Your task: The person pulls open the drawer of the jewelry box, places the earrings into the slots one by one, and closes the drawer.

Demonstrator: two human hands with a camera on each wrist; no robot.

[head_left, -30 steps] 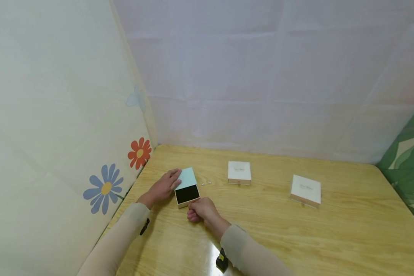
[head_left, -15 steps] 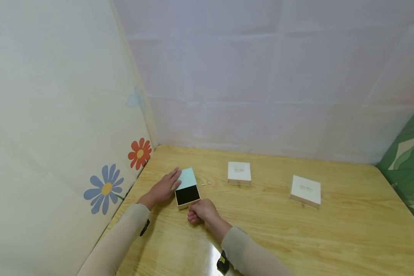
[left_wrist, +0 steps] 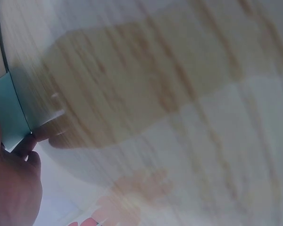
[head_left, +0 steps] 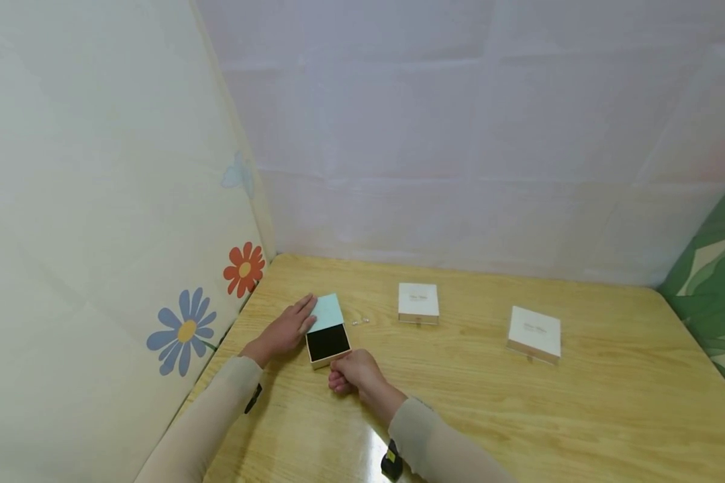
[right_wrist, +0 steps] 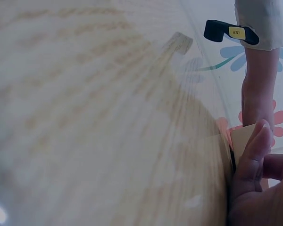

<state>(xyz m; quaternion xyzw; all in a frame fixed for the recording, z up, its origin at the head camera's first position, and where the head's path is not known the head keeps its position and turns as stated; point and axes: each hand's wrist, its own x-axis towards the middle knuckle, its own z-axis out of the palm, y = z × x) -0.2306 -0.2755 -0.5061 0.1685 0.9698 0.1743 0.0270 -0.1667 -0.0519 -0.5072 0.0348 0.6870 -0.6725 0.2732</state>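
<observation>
A small drawer box has a light blue sleeve and a drawer pulled partway out, its inside black. My left hand rests at the sleeve's left side, its fingers fairly straight against it. In the left wrist view, the left fingertips touch the blue sleeve near a corner. With curled fingers, my right hand pinches the drawer's front edge at its near right corner; the exact hold is hidden under the hand. In the right wrist view, the thumb lies against the pale box.
Right of the box lie two tiny shiny pieces. Two white boxes with small print, a middle one and a right one, stand farther right on the wooden table. A flowered cloth hangs along the left edge.
The drawer has slid slightly farther out toward me, with my right hand moving a little the same way. My left hand stays nearly still at the sleeve.
</observation>
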